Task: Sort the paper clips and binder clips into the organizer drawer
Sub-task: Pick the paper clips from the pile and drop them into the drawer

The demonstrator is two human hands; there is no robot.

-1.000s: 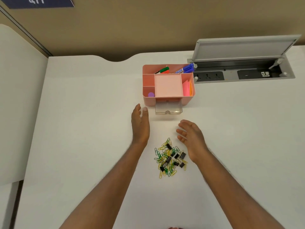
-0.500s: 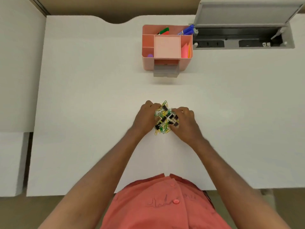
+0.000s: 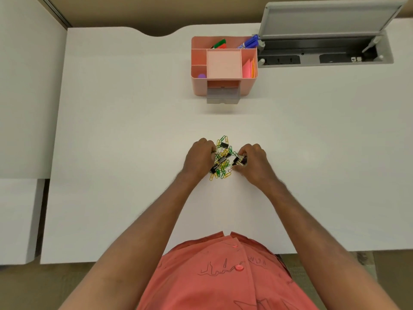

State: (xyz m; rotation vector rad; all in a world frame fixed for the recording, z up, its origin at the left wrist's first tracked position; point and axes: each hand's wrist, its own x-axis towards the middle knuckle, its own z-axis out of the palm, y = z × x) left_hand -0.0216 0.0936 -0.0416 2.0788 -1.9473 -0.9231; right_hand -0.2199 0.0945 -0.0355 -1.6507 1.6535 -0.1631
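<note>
Midway across the white desk [image 3: 111, 153], well short of its far edge, we see both hands closed in on the mixed pile of paper clips and binder clips [image 3: 221, 158]. The right hand [image 3: 253, 163] now pinches binder clips at the pile's right side; the left hand [image 3: 199, 158] curls its fingers against the left side, though we cannot tell what it grips. A second ago both hands lay flat and apart. Gathering has begun, we judge. The clear drawer [image 3: 223, 95] of the pink organizer [image 3: 199, 86] stands pulled out near the far edge, nothing visible inside.
</note>
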